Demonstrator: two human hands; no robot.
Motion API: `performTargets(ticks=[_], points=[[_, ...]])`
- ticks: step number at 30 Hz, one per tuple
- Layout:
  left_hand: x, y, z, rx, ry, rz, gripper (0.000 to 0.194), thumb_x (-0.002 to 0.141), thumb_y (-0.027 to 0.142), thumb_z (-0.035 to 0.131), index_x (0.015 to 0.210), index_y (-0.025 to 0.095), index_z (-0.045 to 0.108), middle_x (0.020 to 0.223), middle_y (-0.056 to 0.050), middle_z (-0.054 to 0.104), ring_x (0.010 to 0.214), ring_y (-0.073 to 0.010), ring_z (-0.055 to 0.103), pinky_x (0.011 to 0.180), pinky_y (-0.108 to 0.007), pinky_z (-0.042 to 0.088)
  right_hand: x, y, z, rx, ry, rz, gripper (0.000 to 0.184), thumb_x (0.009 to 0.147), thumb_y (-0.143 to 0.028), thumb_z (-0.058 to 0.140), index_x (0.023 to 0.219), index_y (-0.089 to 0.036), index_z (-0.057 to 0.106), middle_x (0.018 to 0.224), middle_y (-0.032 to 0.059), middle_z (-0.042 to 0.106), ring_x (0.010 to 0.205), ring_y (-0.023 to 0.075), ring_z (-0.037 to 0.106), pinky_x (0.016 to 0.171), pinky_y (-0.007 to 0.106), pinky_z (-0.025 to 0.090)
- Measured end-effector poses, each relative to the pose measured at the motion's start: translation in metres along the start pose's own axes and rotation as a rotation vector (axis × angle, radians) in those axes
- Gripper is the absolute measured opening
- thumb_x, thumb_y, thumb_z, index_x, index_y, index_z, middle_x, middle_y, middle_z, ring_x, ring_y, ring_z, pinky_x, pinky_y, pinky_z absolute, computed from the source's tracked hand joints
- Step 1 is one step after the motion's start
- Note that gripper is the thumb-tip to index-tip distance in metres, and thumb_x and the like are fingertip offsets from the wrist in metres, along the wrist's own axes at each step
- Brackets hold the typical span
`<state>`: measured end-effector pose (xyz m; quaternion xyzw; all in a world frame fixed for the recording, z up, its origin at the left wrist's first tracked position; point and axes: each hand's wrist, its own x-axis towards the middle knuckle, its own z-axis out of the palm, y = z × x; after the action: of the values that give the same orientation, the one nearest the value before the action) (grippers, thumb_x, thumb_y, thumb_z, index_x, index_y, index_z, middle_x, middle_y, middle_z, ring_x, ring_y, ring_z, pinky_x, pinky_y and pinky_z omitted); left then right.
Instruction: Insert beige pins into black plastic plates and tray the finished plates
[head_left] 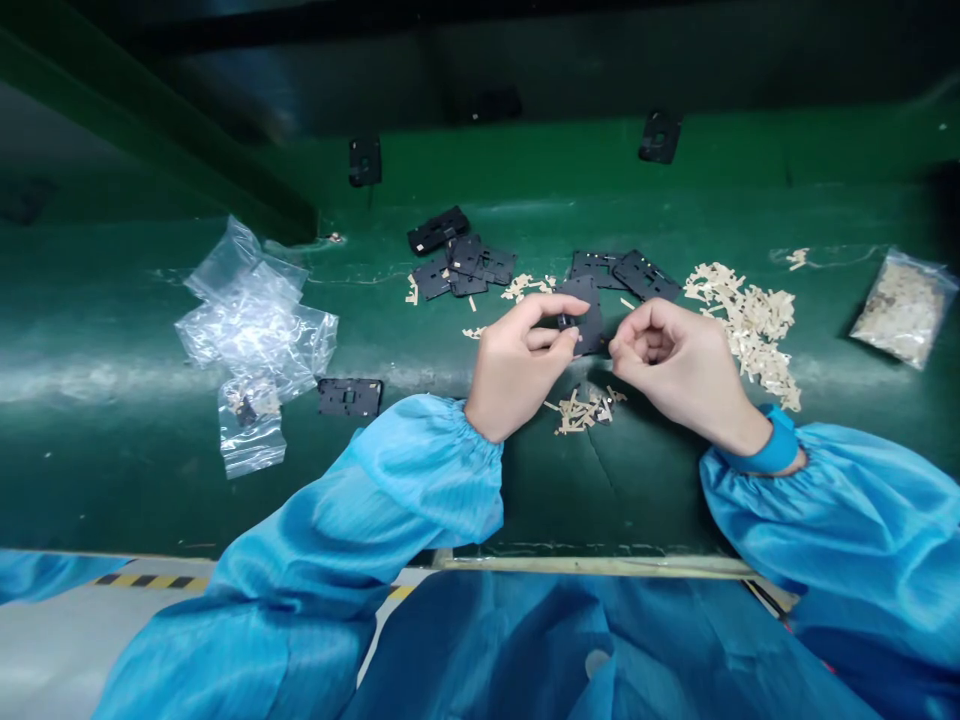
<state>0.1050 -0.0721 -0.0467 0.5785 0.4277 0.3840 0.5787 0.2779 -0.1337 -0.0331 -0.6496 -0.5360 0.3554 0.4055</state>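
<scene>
My left hand (525, 355) grips a flat black plastic plate (589, 310) by its left side, thumb and fingers closed on it, holding it over the green bench. Close to the plate's right edge is my right hand (667, 360), its thumb and forefinger pinched together; whatever sits between those fingertips is too small or hidden to make out. A blue band circles the right wrist. Beneath the hands lies a small heap of cream-coloured strips (581, 412) mixed with some dark bits. More black plates (645, 275) rest just behind the held one.
A large pile of cream strips (757, 320) spreads to the right, beside a filled clear bag (904, 305). Clear plastic bags (255, 320) heap at the left, near a single black plate (350, 397). Several black plates (465, 262) cluster at the back. The bench's front edge (600, 565) runs before me.
</scene>
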Motion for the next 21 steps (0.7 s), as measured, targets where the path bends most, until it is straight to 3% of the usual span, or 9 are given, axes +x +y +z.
performTargets(ticks=[11, 17, 21], points=[[-0.0018, 0.0006, 0.0, 0.075, -0.019, 0.038, 0.023, 0.085, 0.007, 0.065, 0.103, 0.018, 0.073, 0.102, -0.001, 0.076, 0.058, -0.0024, 0.062, 0.055, -0.013, 0.049, 0.0007, -0.0031, -0.0015, -0.018, -0.035, -0.003, 0.009, 0.077, -0.019, 0.071, 0.075, -0.022, 0.062, 0.067, 0.0002, 0.065, 0.055, 0.0123, 0.056, 0.052, 0.027, 0.046], [-0.0027, -0.0004, -0.0004, 0.091, -0.026, 0.059, 0.025, 0.085, 0.009, 0.063, 0.105, 0.019, 0.073, 0.102, -0.001, 0.077, 0.06, -0.0028, 0.063, 0.057, -0.012, 0.051, 0.0015, -0.0045, -0.0028, -0.001, -0.049, 0.022, 0.01, 0.076, -0.019, 0.072, 0.075, -0.022, 0.062, 0.068, -0.0001, 0.065, 0.055, 0.0117, 0.055, 0.051, 0.025, 0.045], [-0.002, -0.0005, 0.0002, 0.068, -0.028, 0.071, 0.024, 0.085, 0.008, 0.062, 0.104, 0.019, 0.072, 0.109, -0.003, 0.077, 0.073, -0.0061, 0.071, 0.064, -0.013, 0.055, 0.0026, -0.0058, -0.0036, 0.053, -0.055, 0.066, 0.01, 0.075, -0.02, 0.075, 0.075, -0.021, 0.065, 0.067, 0.0003, 0.066, 0.054, 0.0118, 0.055, 0.05, 0.025, 0.044]])
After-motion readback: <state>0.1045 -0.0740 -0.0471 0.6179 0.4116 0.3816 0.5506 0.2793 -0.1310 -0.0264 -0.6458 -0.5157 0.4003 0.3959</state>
